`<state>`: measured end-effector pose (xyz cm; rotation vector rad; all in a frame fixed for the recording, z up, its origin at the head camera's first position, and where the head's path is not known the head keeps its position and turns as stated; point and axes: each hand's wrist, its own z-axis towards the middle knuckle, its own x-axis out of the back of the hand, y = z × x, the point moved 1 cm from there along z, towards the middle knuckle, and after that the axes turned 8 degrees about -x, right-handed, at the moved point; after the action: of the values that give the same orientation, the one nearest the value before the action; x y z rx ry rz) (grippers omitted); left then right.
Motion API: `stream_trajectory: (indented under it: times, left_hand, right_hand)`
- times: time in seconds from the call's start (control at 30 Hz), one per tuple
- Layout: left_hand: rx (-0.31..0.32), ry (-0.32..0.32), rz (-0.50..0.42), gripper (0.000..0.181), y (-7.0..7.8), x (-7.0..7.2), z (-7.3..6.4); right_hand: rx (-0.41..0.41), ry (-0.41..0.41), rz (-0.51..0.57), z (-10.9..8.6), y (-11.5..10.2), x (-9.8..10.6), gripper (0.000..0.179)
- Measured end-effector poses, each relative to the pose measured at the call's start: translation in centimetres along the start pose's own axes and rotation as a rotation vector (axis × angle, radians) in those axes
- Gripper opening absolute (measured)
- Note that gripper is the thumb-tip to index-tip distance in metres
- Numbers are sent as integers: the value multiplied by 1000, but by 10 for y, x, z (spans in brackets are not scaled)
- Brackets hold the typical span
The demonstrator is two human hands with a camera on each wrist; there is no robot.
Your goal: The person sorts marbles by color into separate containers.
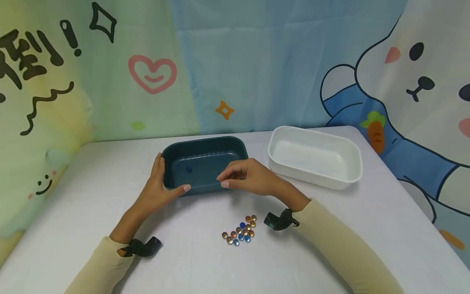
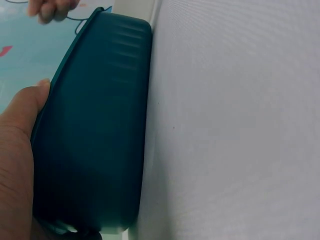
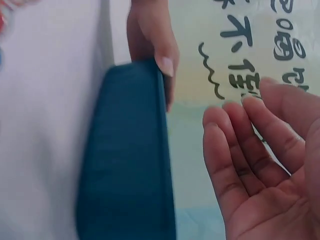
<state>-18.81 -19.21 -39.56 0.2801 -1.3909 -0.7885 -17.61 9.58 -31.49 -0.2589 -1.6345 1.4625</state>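
Basin (image 1: 206,165) long axis left-right; left hand (image 1: 158,188) grips it; right hand (image 1: 250,176) empty, loosely curled.

1. Head view is looking forward and down over the counter (image 1: 194,253).
2. Left wrist view, turned sideways, is closely facing the dark tray (image 2: 95,125).
3. Right wrist view, also sideways and near, is looking towards the left hand (image 3: 152,32).
4. All are sharing the dark tray.

A left tray (image 1: 202,153) stands near a right tray (image 1: 308,173) on the surface (image 1: 198,253), a backdrop (image 1: 238,61) behind both. One bead (image 1: 189,168) lies in the left tray; a bead cluster (image 1: 245,232) lies before its right end.
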Motion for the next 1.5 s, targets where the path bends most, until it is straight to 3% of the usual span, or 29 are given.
stream_trajectory:
  times: [0.3,0.63,0.9,1.2,1.5]
  left_hand:
    - [-4,1,-4,112,0,0,0]
    - [-9,1,6,113,1,1,0]
    - [-5,0,-4,113,0,0,-1]
    - [-10,5,6,112,0,0,0]
    - [-14,2,13,113,0,1,0]
  right_hand:
    - [26,-105,31,-20,9,-9,16]
    - [-24,-196,61,-31,58,-21,21]
    - [-64,-212,36,-38,45,-23,21]
    - [-155,-190,-18,-41,77,-25,21]
    - [-113,-215,-14,-41,86,-25,21]
